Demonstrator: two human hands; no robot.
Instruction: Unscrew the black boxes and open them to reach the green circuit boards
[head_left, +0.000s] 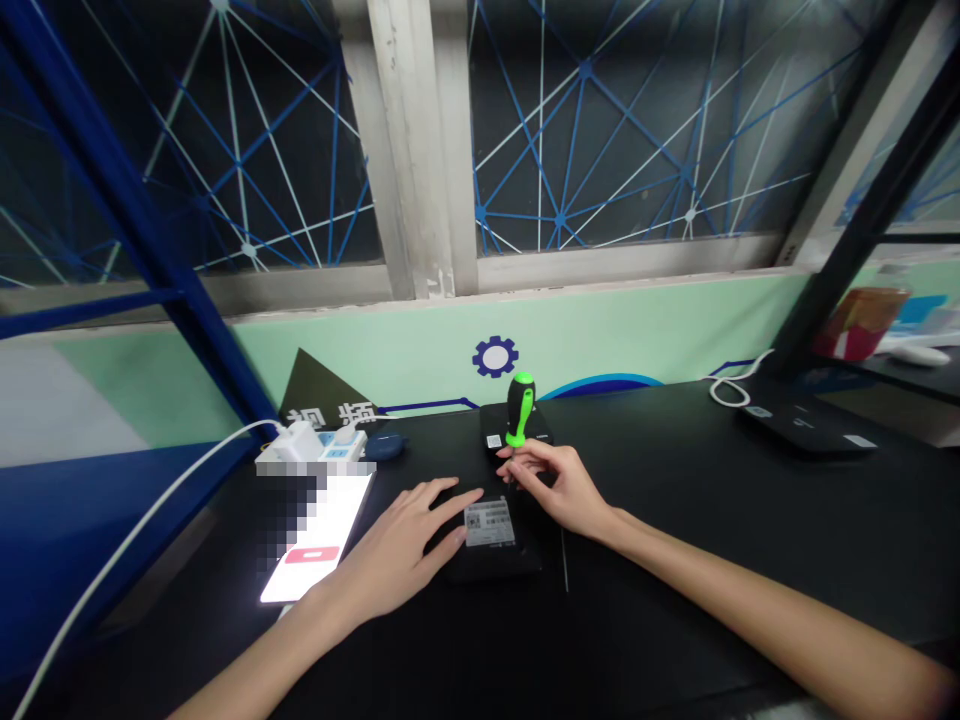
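A black-and-green screwdriver (520, 410) stands nearly upright over a black box-shaped device (491, 568) with a white printed label. Its shaft is pinched low down between the fingertips of my right hand (559, 485); the tip is hidden by the fingers, so I cannot tell whether it touches the device. My left hand (409, 535) has its fingers stretched out, with the forefinger and thumb resting at the left edge of the device. A second small black device (493, 425) lies just behind the screwdriver. To the right of the labelled device, a thin metal rod (565, 562) lies on the black table.
Left of my left hand is a lit tablet (330, 525). A power strip (349, 446) with a white charger (298, 440) and a dark blue case (385, 446) sit behind it. A flat black device (806, 428) and white cable (727, 390) lie at the back right.
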